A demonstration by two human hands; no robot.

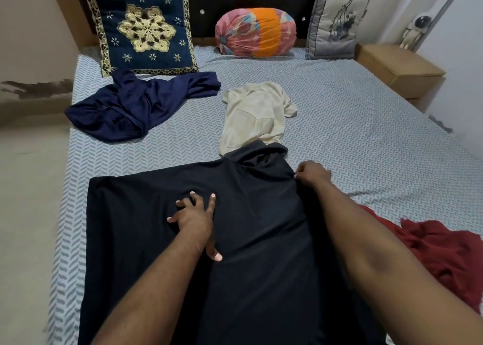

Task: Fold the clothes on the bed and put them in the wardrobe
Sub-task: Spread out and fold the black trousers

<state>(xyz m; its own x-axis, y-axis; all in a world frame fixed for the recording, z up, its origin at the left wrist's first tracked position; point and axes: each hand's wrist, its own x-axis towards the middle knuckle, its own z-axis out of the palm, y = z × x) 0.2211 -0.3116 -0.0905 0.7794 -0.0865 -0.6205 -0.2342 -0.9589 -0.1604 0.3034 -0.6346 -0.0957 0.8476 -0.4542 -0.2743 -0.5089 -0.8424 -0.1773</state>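
pressing black shirt (256, 227) with left hand (194, 216); right hand (312, 175) pinching shoulder edge.

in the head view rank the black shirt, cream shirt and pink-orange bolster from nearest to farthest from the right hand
1. black shirt: pinched by the right hand at its edge.
2. cream shirt: just beyond it, middle of the bed.
3. pink-orange bolster: at the bed's far end.

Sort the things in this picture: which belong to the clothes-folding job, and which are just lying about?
Job: black shirt, under the left hand and pinched by the right hand; navy garment; cream shirt; red garment.
Lying about: navy cushion; pink-and-orange bolster; grey cushion; bedside cabinet; astronaut figure.
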